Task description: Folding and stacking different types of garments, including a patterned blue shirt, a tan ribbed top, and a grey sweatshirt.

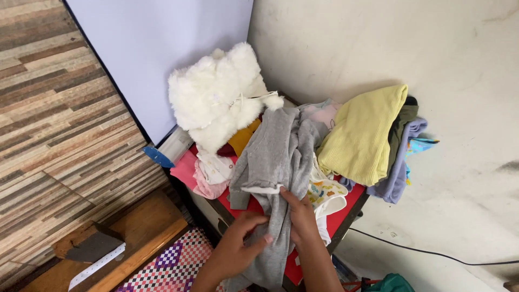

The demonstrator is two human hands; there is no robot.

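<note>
Grey garment (275, 162) lies stretched over the red-topped table (351, 203) at the centre of the frame, its long axis running from the upper middle, near the fluffy white garment (219, 97), down to the lower middle, where its end hangs past the table's near edge. Both hands grip its lower part: the left hand (238, 246) pinches the cloth from the left side, and the right hand (303, 216) presses and holds it from the right, the two close together with grey fabric between them. A folded yellow garment (362, 135) sits to the right on a stack of clothes, and pink clothes (197, 173) lie to the left.
</note>
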